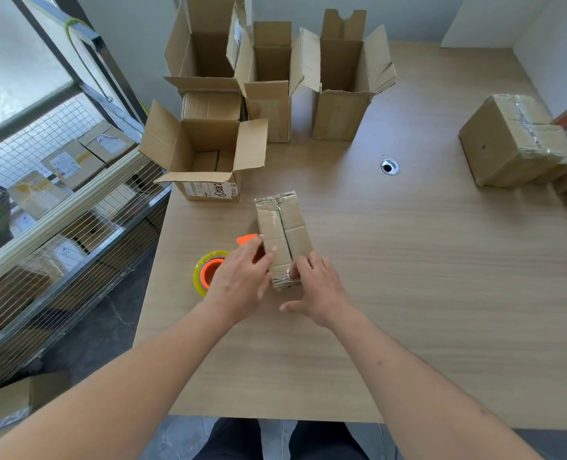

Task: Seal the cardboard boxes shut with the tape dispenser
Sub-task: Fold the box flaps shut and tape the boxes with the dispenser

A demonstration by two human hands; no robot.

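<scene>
A small narrow cardboard box (283,232) lies in the middle of the wooden table (408,293), its top flaps closed with a dark seam running down its length and shiny tape at both ends. My left hand (239,282) reaches over the orange tape dispenser (210,272), which lies on the table just left of the box; its straight fingers touch the box's left side. My right hand (318,287) presses its fingertips on the box's near end, thumb spread away. The dispenser's handle is mostly hidden under my left hand.
Several open cardboard boxes (205,154) stand at the table's back left. Taped boxes (514,141) sit at the right edge. A round cable hole (390,167) is in the tabletop. A wire shelf rack (59,200) with parcels stands to the left.
</scene>
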